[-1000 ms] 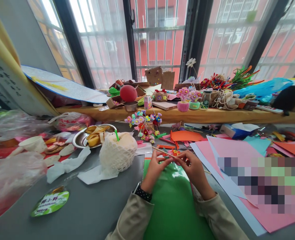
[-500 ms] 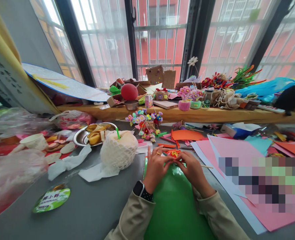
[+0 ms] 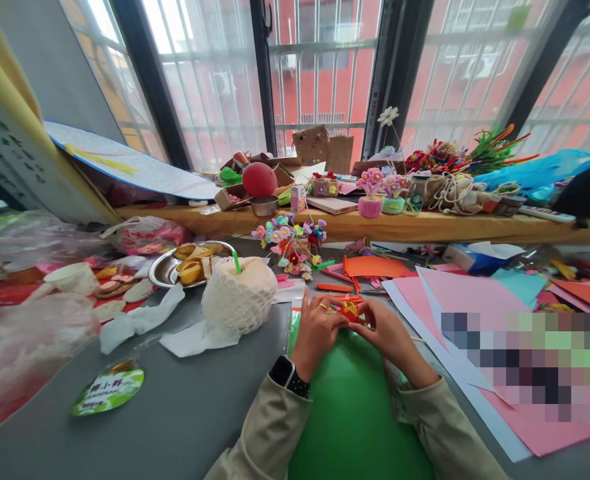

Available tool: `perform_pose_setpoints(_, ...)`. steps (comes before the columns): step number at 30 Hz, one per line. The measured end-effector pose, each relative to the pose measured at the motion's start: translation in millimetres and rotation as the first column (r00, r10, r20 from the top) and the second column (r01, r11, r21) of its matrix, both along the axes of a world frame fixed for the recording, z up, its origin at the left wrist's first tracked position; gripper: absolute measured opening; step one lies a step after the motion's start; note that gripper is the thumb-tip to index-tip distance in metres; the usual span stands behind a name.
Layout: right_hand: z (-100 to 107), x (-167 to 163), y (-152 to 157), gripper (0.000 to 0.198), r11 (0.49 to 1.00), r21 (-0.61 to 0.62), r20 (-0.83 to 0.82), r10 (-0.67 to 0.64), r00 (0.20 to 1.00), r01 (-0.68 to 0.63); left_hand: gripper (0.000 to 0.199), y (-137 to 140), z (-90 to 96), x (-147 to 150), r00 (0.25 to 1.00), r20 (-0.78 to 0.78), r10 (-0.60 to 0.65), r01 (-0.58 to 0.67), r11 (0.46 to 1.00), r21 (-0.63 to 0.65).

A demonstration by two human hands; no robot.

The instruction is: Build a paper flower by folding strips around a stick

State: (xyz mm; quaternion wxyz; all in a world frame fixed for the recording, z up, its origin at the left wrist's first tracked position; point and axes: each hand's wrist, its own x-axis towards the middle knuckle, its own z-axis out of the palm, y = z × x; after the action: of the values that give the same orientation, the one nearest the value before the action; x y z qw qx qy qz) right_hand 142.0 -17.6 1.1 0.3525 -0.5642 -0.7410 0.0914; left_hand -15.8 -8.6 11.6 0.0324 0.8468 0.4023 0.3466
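Note:
Between my two hands is a small red-and-yellow paper flower [image 3: 349, 310], partly hidden by fingers. My left hand [image 3: 319, 330], with a ring and a watch at the wrist, pinches its left side. From the right, my right hand [image 3: 382, 331] grips it between thumb and fingertips. Both hands are over the top end of a smooth green sheet [image 3: 349, 407]. A thin pale stick [image 3: 417, 339] pokes out beyond the right hand. Just past the fingers lie orange paper strips [image 3: 335, 288] and a larger orange piece of paper [image 3: 377, 267].
Left of my hands stands a coconut [image 3: 239, 293] in white netting with a green straw. Behind it, a metal bowl [image 3: 162, 270] holds peels. Fuzzy craft flowers [image 3: 289, 240] stand before the wooden sill [image 3: 215, 223]. Pink paper sheets [image 3: 475, 290] spread to the right.
My fingers have shifted slightly around the flower, so more of its red and yellow shows. The right fingers have curled closer to it. The view has moved a little.

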Motion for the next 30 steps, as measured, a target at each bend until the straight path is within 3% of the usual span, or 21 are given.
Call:
perform_pose_setpoints(10, -5.2, 3.4, 2.1, 0.023, 0.975, -0.22, 0.024, 0.002, 1.0, 0.003, 0.013, 2.5, -5.6, 1.3, 1.0, 0.01, -0.026, 0.026, 1.0, 0.0)
perform_pose_setpoints(17, -4.0, 2.9, 1.9, 0.023, 0.991, -0.13, 0.04, 0.008, 0.999, -0.002, 0.015, 1.4, -6.1, 2.7, 0.997, 0.061, -0.036, 0.038, 0.998, -0.043)
perform_pose_setpoints(22, 2.0, 4.9, -0.6, 0.024, 0.998, -0.021, 0.106, -0.048, 0.993, 0.051, 0.023, 1.7, -1.3, 1.1, 0.94, 0.338, 0.045, -0.008, 0.994, -0.11)
perform_pose_setpoints(24, 5.4, 6.1, -2.0, 0.024, 0.999, 0.014, 0.116, -0.05, 0.992, 0.048, 0.028, 4.3, 0.8, -1.7, 0.832, 0.524, 0.183, -0.116, 0.98, -0.159)
perform_pose_setpoints(25, 7.1, 6.5, -2.8, 0.025, 0.998, 0.03, 0.115, -0.05, 0.992, 0.047, 0.028, 6.3, 1.6, -3.5, 0.728, 0.626, 0.281, -0.178, 0.958, -0.223)
perform_pose_setpoints(26, 8.8, 6.7, -3.6, 0.025, 0.998, 0.043, 0.111, -0.05, 0.993, 0.045, 0.028, 8.7, 2.2, -5.4, 0.612, 0.708, 0.353, -0.163, 0.932, -0.323)
perform_pose_setpoints(27, 10.6, 6.7, -4.5, 0.025, 0.998, 0.054, 0.103, -0.045, 0.994, 0.04, 0.028, 11.1, 2.8, -7.2, 0.488, 0.772, 0.406, -0.077, 0.902, -0.426)
perform_pose_setpoints(28, 12.3, 6.4, -5.5, 0.025, 0.998, 0.063, 0.091, -0.036, 0.995, 0.031, 0.028, 13.4, 3.4, -8.8, 0.371, 0.82, 0.436, 0.087, 0.863, -0.498)
perform_pose_setpoints(30, 15.6, 5.0, -7.8, 0.025, 0.997, 0.075, 0.056, 0.001, 0.998, -0.005, 0.03, 16.3, 5.3, -11.1, 0.175, 0.847, 0.502, 0.439, 0.731, -0.523)
